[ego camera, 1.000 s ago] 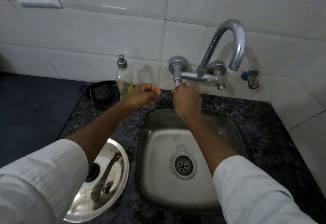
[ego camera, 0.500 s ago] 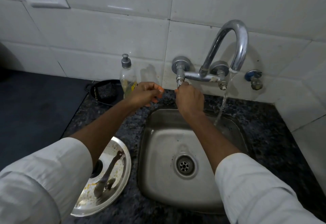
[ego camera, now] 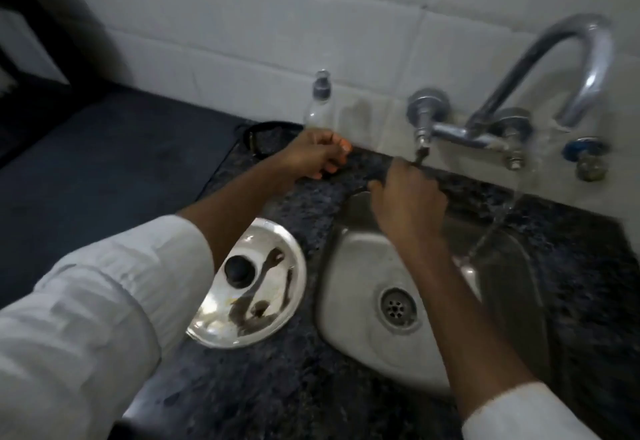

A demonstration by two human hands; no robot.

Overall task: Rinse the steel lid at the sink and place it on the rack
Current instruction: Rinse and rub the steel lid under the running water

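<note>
Steel lid [ego camera: 247, 287] lies on the dark counter [ego camera: 277, 387], just left of the sink [ego camera: 349, 266].

Its black knob [ego camera: 238, 268] faces up, the person's left sleeve [ego camera: 114, 294] partly over it. The left hand [ego camera: 311, 157] is loosely curled, holding nothing visible, near the soap bottle [ego camera: 320, 101]. The right hand [ego camera: 407, 202] sits just under the tap handle [ego camera: 420, 134], fingers bent; whether it grips cannot be told. Water runs from the spout [ego camera: 585, 44] into the sink.

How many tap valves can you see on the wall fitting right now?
3: left valve above the right hand, middle valve behind the spout base, blue-capped valve far right. None seem hidden.
</note>
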